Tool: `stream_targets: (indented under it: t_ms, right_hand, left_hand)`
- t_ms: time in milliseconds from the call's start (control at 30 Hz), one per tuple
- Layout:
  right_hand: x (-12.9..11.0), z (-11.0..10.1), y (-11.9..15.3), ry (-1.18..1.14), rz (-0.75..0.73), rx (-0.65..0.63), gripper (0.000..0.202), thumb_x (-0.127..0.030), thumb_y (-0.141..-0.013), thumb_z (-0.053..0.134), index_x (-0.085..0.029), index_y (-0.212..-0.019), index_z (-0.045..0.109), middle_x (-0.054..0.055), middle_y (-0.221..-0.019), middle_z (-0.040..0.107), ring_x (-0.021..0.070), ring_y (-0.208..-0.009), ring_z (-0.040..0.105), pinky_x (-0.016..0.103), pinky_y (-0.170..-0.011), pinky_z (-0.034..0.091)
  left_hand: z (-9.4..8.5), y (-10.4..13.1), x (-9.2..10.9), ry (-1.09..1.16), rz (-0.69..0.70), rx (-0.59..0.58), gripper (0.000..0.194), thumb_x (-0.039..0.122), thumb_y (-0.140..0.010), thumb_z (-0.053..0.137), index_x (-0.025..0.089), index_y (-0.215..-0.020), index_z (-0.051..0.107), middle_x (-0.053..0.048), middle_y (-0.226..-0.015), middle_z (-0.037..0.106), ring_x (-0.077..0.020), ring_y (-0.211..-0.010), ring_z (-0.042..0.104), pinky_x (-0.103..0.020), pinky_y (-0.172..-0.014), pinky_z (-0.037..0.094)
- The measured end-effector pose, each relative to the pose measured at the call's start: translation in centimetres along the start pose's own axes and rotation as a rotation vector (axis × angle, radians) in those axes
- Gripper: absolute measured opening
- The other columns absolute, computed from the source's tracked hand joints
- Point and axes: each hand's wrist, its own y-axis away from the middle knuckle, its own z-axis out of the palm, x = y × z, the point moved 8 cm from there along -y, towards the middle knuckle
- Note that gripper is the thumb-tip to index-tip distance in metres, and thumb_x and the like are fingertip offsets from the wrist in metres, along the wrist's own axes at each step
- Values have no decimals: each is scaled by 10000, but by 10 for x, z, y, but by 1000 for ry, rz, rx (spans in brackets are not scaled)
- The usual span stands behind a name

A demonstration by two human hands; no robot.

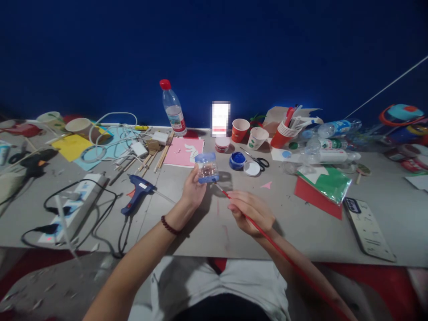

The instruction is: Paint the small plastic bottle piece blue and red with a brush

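My left hand [193,191] is closed around the side of a short clear plastic container [207,168] with blue bands at both its top and bottom ends. A long red-handled paintbrush [284,255] lies in my right hand [252,213], pinched near its front part. The brush's bristle end is at the container's lower blue rim; whether it touches cannot be made out. Beyond the hands stands an open jar of blue paint [237,161], with a white lid [252,168] beside it and black-handled scissors [263,163] just behind the lid.
To the left lie a blue glue gun [138,192], a white power strip [75,207] and tangled cables. A red-capped bottle [174,109] stands by the blue wall, near pink paper [177,151]. Paper cups [240,130], plastic bottles [331,156], coloured sheets and a phone [369,229] occupy the right.
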Motion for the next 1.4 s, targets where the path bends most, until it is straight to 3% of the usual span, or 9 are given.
stream_targets:
  t_ms: [300,700,1033,1267,1400]
  right_hand:
    - [3,0,3,-3,6,2,137,-119,-913,641,-111,-1034,705,105,-865,774,194,-879,762,301,-800,664]
    - [2,-3,2,18,1,17,190,-130,-921,621,-166,-1093,692,67,-846,781,195,-842,769,309,-752,676]
    - [0,0,0,12,8,-7,120,-134,-930,612,-156,-1025,681,59,-779,758,180,-785,759,294,-722,671]
    - [2,4,3,20,12,-42,166,-120,-904,647,-146,-1063,689,90,-878,781,201,-879,767,315,-788,671]
    - [-1,4,2,5,7,-33,118,-111,-906,633,-133,-1007,689,79,-803,763,186,-820,759,288,-767,663]
  left_hand:
    - [-2,-1,0,-28,25,4,300,389,-946,567,149,-875,732,-52,-823,738,-160,-801,690,-281,-787,537]
    - [-4,1,3,-82,89,32,248,387,-901,627,167,-847,728,-44,-834,743,-171,-801,690,-292,-801,524]
    - [-7,1,4,-129,111,62,256,400,-894,662,162,-837,735,-36,-812,745,-167,-805,686,-293,-807,518]
    - [-7,3,4,-142,127,74,228,367,-903,658,164,-830,731,-31,-813,734,-160,-789,677,-285,-772,506]
    - [-8,3,4,-141,144,70,214,370,-895,678,176,-817,724,-25,-815,733,-157,-789,673,-287,-792,500]
